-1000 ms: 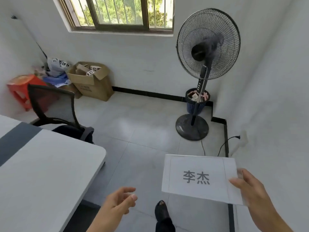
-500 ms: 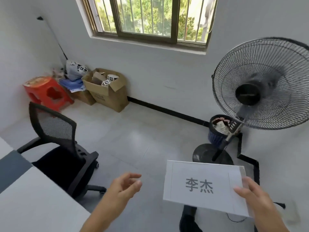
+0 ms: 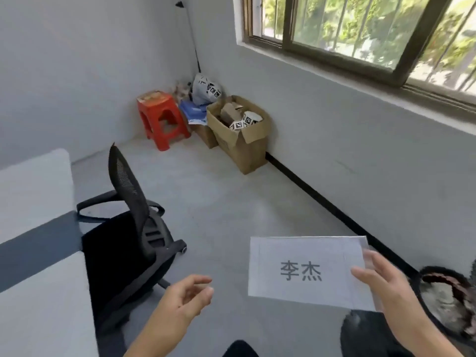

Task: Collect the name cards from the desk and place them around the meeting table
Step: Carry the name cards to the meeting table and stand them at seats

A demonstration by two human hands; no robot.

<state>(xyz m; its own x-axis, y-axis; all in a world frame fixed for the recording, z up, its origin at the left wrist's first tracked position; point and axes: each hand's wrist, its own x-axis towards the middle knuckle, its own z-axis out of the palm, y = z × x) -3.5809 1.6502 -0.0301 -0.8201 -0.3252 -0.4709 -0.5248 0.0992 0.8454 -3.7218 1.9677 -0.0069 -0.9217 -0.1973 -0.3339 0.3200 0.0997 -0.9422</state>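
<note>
The white name card (image 3: 306,269) reads "李杰" in grey characters; no other text is legible.

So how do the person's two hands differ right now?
The right hand pinches the right edge of the name card; the left hand holds nothing. The right hand's thumb lies on the card; the left hand's fingers curl loosely in the air. Both reach forward above the floor.
</note>
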